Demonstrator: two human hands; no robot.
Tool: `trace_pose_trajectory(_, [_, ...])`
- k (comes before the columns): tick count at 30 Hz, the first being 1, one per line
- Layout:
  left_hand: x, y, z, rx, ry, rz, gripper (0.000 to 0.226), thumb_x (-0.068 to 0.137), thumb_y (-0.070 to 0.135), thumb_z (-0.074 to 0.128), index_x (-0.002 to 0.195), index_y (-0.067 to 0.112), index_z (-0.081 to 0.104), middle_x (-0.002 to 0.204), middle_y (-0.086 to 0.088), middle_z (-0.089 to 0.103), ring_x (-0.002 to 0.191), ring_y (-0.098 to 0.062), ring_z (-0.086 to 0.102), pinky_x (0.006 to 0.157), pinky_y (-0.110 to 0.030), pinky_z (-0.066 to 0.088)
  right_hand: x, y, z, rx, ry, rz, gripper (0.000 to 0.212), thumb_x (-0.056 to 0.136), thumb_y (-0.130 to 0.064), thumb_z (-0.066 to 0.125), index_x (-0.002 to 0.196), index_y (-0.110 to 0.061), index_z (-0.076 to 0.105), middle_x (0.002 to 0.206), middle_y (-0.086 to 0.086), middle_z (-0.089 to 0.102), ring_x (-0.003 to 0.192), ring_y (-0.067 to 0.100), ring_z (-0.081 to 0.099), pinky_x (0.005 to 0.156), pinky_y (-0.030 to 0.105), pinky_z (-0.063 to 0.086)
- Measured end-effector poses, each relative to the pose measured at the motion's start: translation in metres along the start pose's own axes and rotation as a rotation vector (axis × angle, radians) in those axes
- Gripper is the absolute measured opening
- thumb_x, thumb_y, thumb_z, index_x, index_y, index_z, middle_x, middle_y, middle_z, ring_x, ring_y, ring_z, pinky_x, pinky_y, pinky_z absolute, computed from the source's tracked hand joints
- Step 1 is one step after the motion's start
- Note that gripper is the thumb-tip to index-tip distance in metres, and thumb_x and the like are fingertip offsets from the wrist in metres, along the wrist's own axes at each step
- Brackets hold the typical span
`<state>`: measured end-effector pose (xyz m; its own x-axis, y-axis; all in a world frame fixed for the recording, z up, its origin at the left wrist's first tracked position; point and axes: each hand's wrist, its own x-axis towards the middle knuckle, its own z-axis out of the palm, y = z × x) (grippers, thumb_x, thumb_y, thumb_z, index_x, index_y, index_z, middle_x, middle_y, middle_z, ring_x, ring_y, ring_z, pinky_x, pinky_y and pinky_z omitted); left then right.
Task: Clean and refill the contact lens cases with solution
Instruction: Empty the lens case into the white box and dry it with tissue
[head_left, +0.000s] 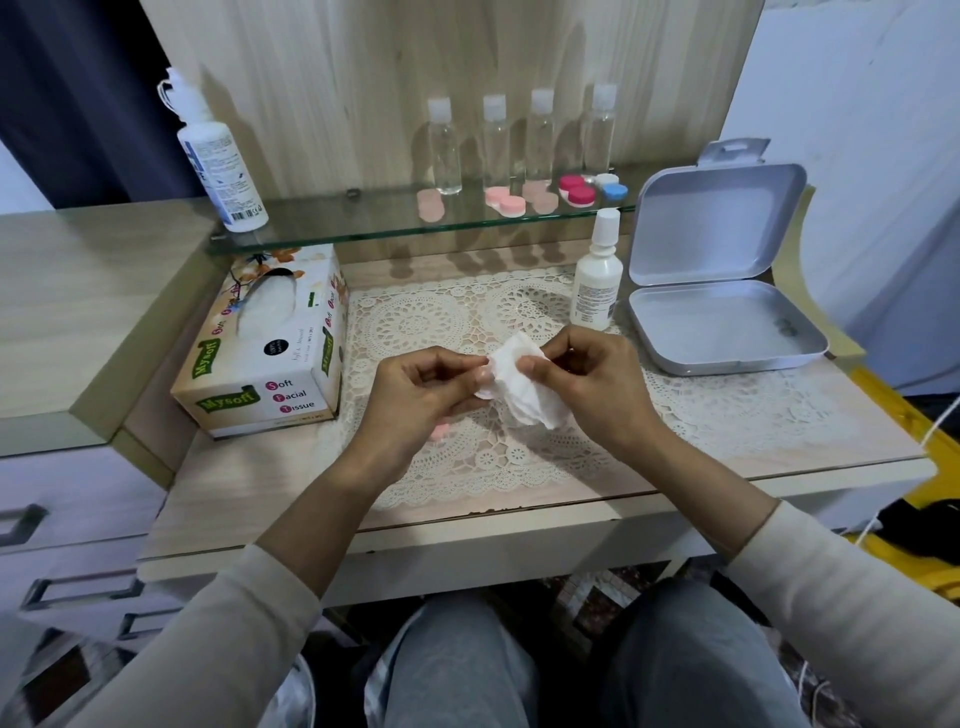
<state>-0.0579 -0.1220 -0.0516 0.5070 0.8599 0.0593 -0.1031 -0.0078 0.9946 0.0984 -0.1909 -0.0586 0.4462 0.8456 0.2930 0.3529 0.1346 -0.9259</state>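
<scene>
Both arms reach forward and bend in toward each other, so the two grips meet in the middle, above the desk. The left grip (421, 387) is curled, with the back of the hand up. Its thumb and fingers pinch one edge of a tissue (524, 397). The right grip (587, 376) is curled too, and pinches the other side with its fingertips. The wrists are bare. Pale sleeves (223, 639) cover the arms lower down.

pale wood desk (260, 499), wood-panel wall (363, 78), glass shelf (363, 218), grey drawers (67, 519)
</scene>
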Motion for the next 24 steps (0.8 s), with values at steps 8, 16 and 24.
trace_pose_trajectory(8, [0.008,0.007,-0.011,0.057,-0.123,-0.194,0.027,0.058,0.013,0.072,0.085,0.007,0.069,0.088,-0.006,0.072,0.084,-0.021,0.069,0.078,-0.031,0.057,-0.008,0.000,-0.008,0.125,-0.097,0.002,0.022,0.074,0.004,0.070,0.072,-0.017,0.066,0.075,0.002,0.066,0.068,0.011,0.060,0.063,0.022,0.050])
trace_pose_trajectory(16, [0.002,0.014,-0.004,0.397,-0.225,-0.199,0.029,0.058,0.026,0.080,0.082,0.009,0.075,0.095,0.000,0.071,0.094,-0.025,0.066,0.086,-0.033,0.054,-0.010,-0.001,-0.013,0.110,-0.077,0.083,0.023,0.071,0.004,0.073,0.073,-0.017,0.066,0.079,0.009,0.069,0.073,0.018,0.065,0.069,0.035,0.053])
trace_pose_trajectory(24, [0.011,-0.012,-0.010,1.087,-0.095,0.273,0.025,0.069,0.027,0.077,0.093,0.023,0.072,0.087,0.008,0.065,0.076,-0.004,0.054,0.066,-0.018,0.040,-0.012,0.002,-0.018,0.017,0.050,0.097,0.022,0.076,-0.006,0.072,0.072,-0.026,0.065,0.074,0.006,0.067,0.064,0.011,0.059,0.056,0.024,0.047])
